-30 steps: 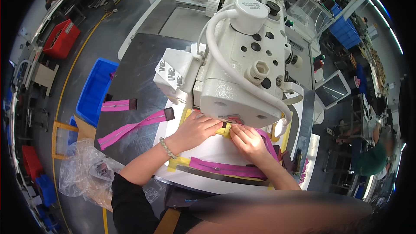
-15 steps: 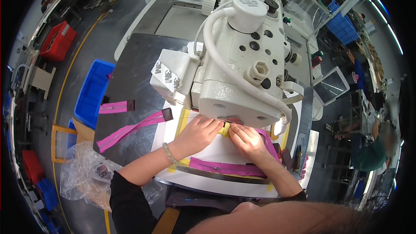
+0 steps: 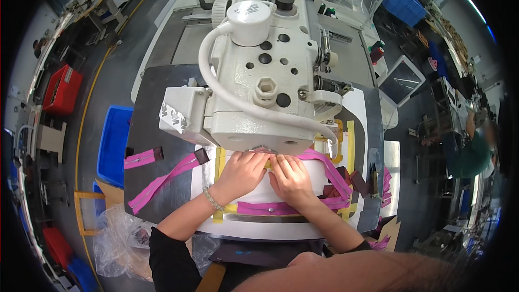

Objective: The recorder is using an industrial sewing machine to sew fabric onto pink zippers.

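My left hand (image 3: pixel 243 174) and my right hand (image 3: pixel 292 181) meet under the sewing machine's white head (image 3: pixel 259 130). Their fingers are bent and pressed together; whatever they pinch is hidden by the fingers and the machine. From beside my right fingertips, a magenta zipper strip (image 3: pixel 326 165) curves to the right and down. Another length of magenta zipper (image 3: pixel 265 208) with a round metal slider lies across the near part of the white work plate (image 3: pixel 281 231), passing close to my right wrist. Yellow tape (image 3: pixel 220 166) edges the plate beside my left hand.
Two magenta zippers with dark ends (image 3: pixel 165 179) (image 3: pixel 143 159) lie on the dark metal table (image 3: pixel 157 94) at left. Dark brown pieces (image 3: pixel 358 182) sit right of my hands. Beyond the table's left edge are a blue bin (image 3: pixel 113 143) and clear plastic bag (image 3: pixel 121 240).
The view has shifted, so the machine sits further left in it. My hands have drawn closer together, and the yellow piece seen between them is now mostly covered.
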Action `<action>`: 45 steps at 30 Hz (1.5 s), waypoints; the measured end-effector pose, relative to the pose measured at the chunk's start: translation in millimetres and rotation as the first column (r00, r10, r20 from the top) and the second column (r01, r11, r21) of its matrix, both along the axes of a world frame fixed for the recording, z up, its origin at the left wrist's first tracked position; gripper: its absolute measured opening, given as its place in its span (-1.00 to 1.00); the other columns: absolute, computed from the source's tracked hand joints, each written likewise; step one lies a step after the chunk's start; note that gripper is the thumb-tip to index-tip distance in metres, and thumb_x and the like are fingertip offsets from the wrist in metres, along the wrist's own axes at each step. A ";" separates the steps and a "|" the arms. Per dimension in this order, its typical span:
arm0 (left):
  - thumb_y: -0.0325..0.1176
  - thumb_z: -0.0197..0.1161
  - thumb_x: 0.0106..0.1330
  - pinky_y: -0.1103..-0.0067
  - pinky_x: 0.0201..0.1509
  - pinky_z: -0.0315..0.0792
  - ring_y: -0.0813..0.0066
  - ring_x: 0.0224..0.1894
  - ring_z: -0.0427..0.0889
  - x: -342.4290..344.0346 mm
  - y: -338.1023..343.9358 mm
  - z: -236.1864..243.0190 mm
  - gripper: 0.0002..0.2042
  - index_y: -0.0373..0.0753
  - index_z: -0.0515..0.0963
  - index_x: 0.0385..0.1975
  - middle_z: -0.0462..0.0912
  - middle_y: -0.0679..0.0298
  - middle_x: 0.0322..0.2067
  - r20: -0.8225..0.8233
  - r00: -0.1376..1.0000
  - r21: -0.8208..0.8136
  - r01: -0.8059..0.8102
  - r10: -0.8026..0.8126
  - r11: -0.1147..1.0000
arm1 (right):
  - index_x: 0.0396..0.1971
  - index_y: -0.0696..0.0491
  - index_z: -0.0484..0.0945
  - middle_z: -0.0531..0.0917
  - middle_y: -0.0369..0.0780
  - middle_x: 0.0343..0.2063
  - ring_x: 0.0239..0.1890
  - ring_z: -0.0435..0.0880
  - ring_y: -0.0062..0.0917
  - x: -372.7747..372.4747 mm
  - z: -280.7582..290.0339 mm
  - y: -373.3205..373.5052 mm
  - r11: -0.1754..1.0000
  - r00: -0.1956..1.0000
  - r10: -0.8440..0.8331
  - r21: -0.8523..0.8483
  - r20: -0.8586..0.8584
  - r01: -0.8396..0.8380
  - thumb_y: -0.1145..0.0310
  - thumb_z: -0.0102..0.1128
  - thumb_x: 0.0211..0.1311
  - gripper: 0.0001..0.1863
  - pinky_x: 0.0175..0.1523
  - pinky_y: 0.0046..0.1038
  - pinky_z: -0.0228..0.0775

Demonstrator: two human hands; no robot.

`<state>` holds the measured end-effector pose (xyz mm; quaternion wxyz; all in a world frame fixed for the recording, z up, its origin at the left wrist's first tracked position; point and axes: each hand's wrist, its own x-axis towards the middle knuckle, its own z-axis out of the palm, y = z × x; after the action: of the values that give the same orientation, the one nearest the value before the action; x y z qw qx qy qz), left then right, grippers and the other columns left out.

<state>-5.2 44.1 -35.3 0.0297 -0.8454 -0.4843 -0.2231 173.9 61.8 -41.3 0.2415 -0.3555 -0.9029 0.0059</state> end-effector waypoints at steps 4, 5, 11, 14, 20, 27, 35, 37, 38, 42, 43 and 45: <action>-0.26 0.24 0.12 0.45 -0.01 0.21 0.52 -0.07 0.49 10.3 -2.9 -6.0 -0.66 -0.21 0.52 -0.10 0.55 0.39 -0.12 -0.098 0.993 -0.004 -0.066 0.065 0.998 | -0.16 0.25 0.54 0.59 -0.02 -0.15 -0.07 0.59 -0.25 -7.4 1.4 -4.1 0.999 0.999 -0.044 -0.014 -0.031 0.043 0.45 0.24 -0.08 -0.60 0.07 -0.26 0.42; -0.27 0.18 0.15 0.49 -0.03 0.24 0.52 -0.07 0.48 12.9 -3.5 -5.1 -0.69 -0.20 0.52 -0.11 0.52 0.39 -0.19 -0.136 0.985 0.047 -0.096 0.102 0.994 | -0.16 0.25 0.54 0.59 -0.02 -0.15 -0.07 0.59 -0.25 -8.1 1.4 -4.9 0.999 0.998 -0.046 -0.013 -0.032 0.046 0.45 0.24 -0.08 -0.60 0.07 -0.26 0.42; -0.27 0.24 0.10 0.39 -0.01 0.22 0.47 -0.12 0.52 9.0 -4.6 -4.2 -0.64 -0.19 0.53 -0.08 0.58 0.39 -0.16 -0.039 0.994 -0.035 -0.108 0.107 0.994 | -0.17 0.23 0.54 0.58 -0.03 -0.14 -0.06 0.58 -0.25 -9.2 1.8 -7.1 0.997 0.996 -0.081 0.008 -0.048 0.082 0.45 0.23 -0.08 -0.62 0.08 -0.26 0.41; -0.27 0.25 0.09 0.38 0.01 0.23 0.45 -0.06 0.51 -2.1 -2.7 0.4 -0.64 -0.19 0.53 -0.08 0.58 0.36 -0.12 0.069 0.996 -0.114 -0.042 0.050 0.993 | -0.17 0.22 0.54 0.58 -0.04 -0.16 -0.06 0.58 -0.25 -8.5 1.5 -6.6 0.997 0.997 -0.066 0.043 -0.028 0.067 0.45 0.23 -0.08 -0.62 0.08 -0.26 0.41; -0.32 0.26 0.09 0.42 0.02 0.26 0.48 0.02 0.50 -12.5 0.3 0.7 -0.68 -0.20 0.55 -0.13 0.58 0.34 -0.09 0.081 0.996 -0.062 0.045 -0.040 0.997 | -0.20 0.22 0.56 0.55 -0.03 -0.19 -0.11 0.57 -0.25 -12.7 0.3 -4.1 0.994 0.998 -0.060 0.090 0.026 0.057 0.44 0.19 -0.12 -0.62 0.05 -0.26 0.40; -0.33 0.25 0.13 0.43 -0.07 0.30 0.58 -0.10 0.53 -8.6 -2.9 -2.4 -0.73 -0.21 0.58 -0.16 0.59 0.38 -0.12 0.002 1.000 0.044 -0.007 0.007 0.999 | -0.22 0.23 0.55 0.54 -0.02 -0.20 -0.12 0.57 -0.25 -14.2 -5.0 -4.8 0.987 0.995 -0.081 0.146 0.052 0.073 0.44 0.15 -0.12 -0.64 0.04 -0.26 0.41; -0.24 0.30 0.11 0.36 0.06 0.26 0.48 -0.09 0.52 -10.7 -12.3 -10.9 -0.64 -0.22 0.54 -0.09 0.58 0.33 -0.14 -0.042 0.992 0.034 -0.121 0.122 0.992 | -0.21 0.23 0.55 0.53 -0.03 -0.21 -0.13 0.57 -0.25 -15.4 -4.9 -6.1 0.989 0.997 -0.077 0.128 0.028 0.073 0.45 0.13 -0.12 -0.63 0.03 -0.25 0.40; -0.22 0.31 0.10 0.36 0.11 0.23 0.46 -0.08 0.52 -10.6 -11.8 -10.8 -0.63 -0.21 0.55 -0.09 0.57 0.34 -0.14 -0.052 0.988 0.018 -0.143 0.144 0.990 | -0.21 0.23 0.55 0.53 -0.04 -0.21 -0.13 0.56 -0.24 -15.2 -8.0 -4.4 0.987 0.996 -0.083 0.139 0.032 0.078 0.44 0.14 -0.13 -0.62 0.03 -0.25 0.40; -0.20 0.30 0.11 0.34 0.10 0.23 0.46 -0.09 0.52 -9.6 -11.8 -10.2 -0.60 -0.20 0.52 -0.06 0.56 0.33 -0.13 -0.055 0.987 0.039 -0.149 0.151 0.988 | -0.21 0.23 0.55 0.53 -0.04 -0.21 -0.13 0.56 -0.24 -15.2 -7.9 -4.0 0.987 0.996 -0.083 0.138 0.031 0.078 0.44 0.14 -0.13 -0.62 0.03 -0.25 0.40; -0.18 0.28 0.14 0.31 0.10 0.22 0.48 -0.07 0.51 -4.2 -15.2 -6.6 -0.59 -0.11 0.49 0.00 0.52 0.35 -0.13 -0.079 0.975 0.030 -0.207 0.209 0.978 | -0.20 0.23 0.54 0.53 -0.04 -0.21 -0.12 0.56 -0.24 -13.3 -6.5 -4.0 0.988 0.996 -0.083 0.131 0.030 0.078 0.44 0.14 -0.14 -0.60 0.04 -0.24 0.40; -0.18 0.28 0.14 0.31 0.10 0.22 0.48 -0.07 0.51 -2.7 -15.2 -7.1 -0.59 -0.11 0.49 0.00 0.52 0.35 -0.13 -0.080 0.975 0.028 -0.204 0.205 0.979 | -0.19 0.23 0.54 0.53 -0.04 -0.20 -0.12 0.55 -0.24 -12.4 -6.1 -4.1 0.989 0.997 -0.079 0.127 0.025 0.075 0.43 0.14 -0.14 -0.60 0.04 -0.25 0.40; -0.17 0.26 0.15 0.30 0.09 0.21 0.49 -0.05 0.50 -0.9 -17.2 -8.5 -0.61 -0.03 0.49 0.00 0.50 0.37 -0.16 -0.130 0.952 0.036 -0.276 0.278 0.961 | -0.19 0.23 0.53 0.53 -0.04 -0.20 -0.11 0.55 -0.25 -13.8 -2.8 -1.0 0.990 0.996 -0.082 0.119 0.033 0.077 0.43 0.15 -0.15 -0.59 0.04 -0.25 0.39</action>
<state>-6.1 26.9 -43.8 0.1002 -0.7819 -0.5931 -0.1639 160.2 60.9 -44.1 0.2451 -0.3764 -0.8912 -0.0637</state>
